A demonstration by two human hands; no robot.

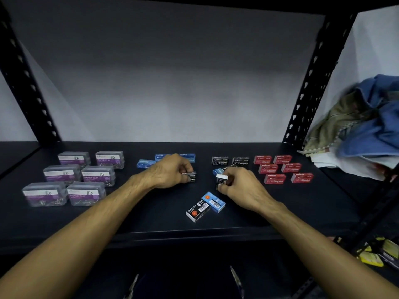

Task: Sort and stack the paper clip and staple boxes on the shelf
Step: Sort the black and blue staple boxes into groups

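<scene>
**Sorting the last black and blue staple boxes**

Dark metal shelf (280, 203) under a pale back wall, with the boxes already grouped by kind: clear paper clip boxes (86, 178) well to the left of the left hand's fingers, blue staple boxes (151, 161) just behind them, black staple boxes (230, 161) behind the right hand's fingers, red staple boxes (282, 169) off to their right.

The step in hand looks like gathering the stray staple boxes in the middle. The left hand (170, 171) curls its fingers round a black staple box (192, 177) resting on the shelf. The right hand (239, 184) pinches a second black box (221, 180), held on end — fingers bent close around it. A blue box (218, 171) lies just behind those fingers. Nearer than both hands, a black box (198, 210) and a blue box (214, 201) lie touching, barcodes up.

Next, probably, each held box goes to the black group — set square, label matching.
</scene>
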